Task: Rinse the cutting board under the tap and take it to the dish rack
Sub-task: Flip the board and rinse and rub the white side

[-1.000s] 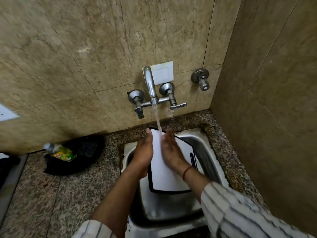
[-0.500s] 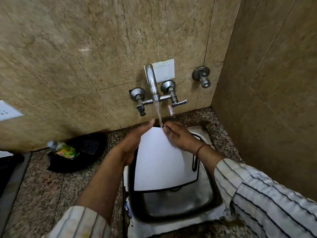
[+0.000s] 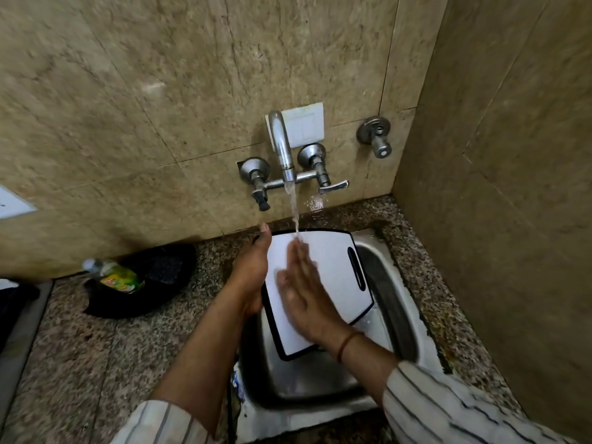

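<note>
Standing near the counter, I see the cutting board (image 3: 333, 267) in the centre of the frame, tilted over the steel sink (image 3: 394, 302), with its upper edge under the stream from the tap (image 3: 282, 145). The left hand (image 3: 253, 277) grips the board's left edge, the thumb pointing up along it; the fingers behind the board I cannot see. The right hand (image 3: 304, 293) lies flat on the white face, fingers straight, holding nothing. The board looks like thin, stiff plastic with a dark rim, so I judge it light and not bending, but wet it will be slippery. For carrying, the oval handle slot (image 3: 356, 267) near the right edge seems the safest place to hold; a grip on both long edges would also serve. No dish rack is in view.
</note>
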